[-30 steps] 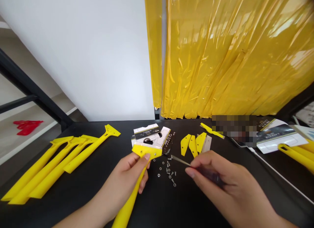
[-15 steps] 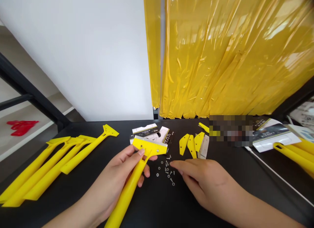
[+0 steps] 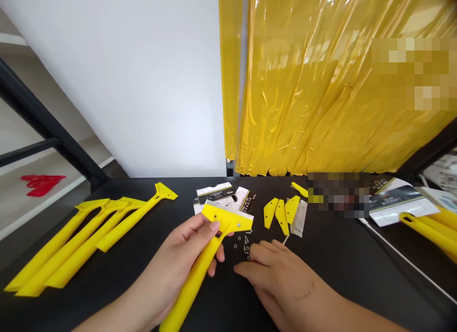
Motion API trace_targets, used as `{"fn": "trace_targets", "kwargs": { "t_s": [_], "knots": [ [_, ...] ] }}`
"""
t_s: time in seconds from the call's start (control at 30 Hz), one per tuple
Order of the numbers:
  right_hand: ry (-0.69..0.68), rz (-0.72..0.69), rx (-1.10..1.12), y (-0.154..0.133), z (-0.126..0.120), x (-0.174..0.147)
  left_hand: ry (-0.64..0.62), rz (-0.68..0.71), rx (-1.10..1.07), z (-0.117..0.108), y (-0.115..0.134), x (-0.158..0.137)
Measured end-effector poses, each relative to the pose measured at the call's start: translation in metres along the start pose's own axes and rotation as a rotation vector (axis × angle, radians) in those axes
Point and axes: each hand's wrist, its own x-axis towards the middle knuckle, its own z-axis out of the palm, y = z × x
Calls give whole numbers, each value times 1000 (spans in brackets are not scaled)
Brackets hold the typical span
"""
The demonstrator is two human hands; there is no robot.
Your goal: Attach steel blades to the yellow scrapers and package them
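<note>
My left hand (image 3: 198, 244) grips a yellow scraper (image 3: 194, 284) just below its head, thumb pressed on the head. A steel blade edge shows along the head's top. One hole at the head's right holds a screw; the left hole shows dark. My right hand (image 3: 274, 272) is low over the table beside a scatter of small screws and nuts (image 3: 246, 241), fingers bent, thumb apart from the index finger. Nothing shows between them. A thin pale piece (image 3: 286, 239) peeks out behind its fingers; I cannot tell what it is. Several yellow cover plates (image 3: 282, 216) lie just beyond, with metal blades (image 3: 299, 220) beside them.
Several yellow scrapers (image 3: 85, 241) lie at the left on the black table (image 3: 124, 298). Printed cards (image 3: 214, 194) lie behind the held scraper. At the right are more yellow handles (image 3: 424, 227), packaging (image 3: 403, 203) and a white cable (image 3: 403, 260). A yellow plastic curtain (image 3: 303, 84) hangs behind.
My right hand has moved down and left at the screws and nuts, its thumb now spread from the index finger. My left hand still holds the scraper. The view has shifted slightly.
</note>
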Motion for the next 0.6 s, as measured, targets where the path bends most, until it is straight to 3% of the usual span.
{"fn": "trace_targets", "kwargs": {
  "t_s": [0.13,0.3,0.47,0.53,0.6],
  "knots": [
    [54,54,178,1,-3,-3,-33,-20,14,-2,-1,-1],
    [81,13,64,8,6,-5,-104,-34,45,1,1,-5],
    [125,-42,-5,9,2,-7,-288,-78,13,4,2,-12],
    [201,-45,105,5,-12,-9,-343,-84,34,6,2,-17],
    [273,67,338,0,-28,-11,-385,-105,67,7,1,-23]
  ]
}}
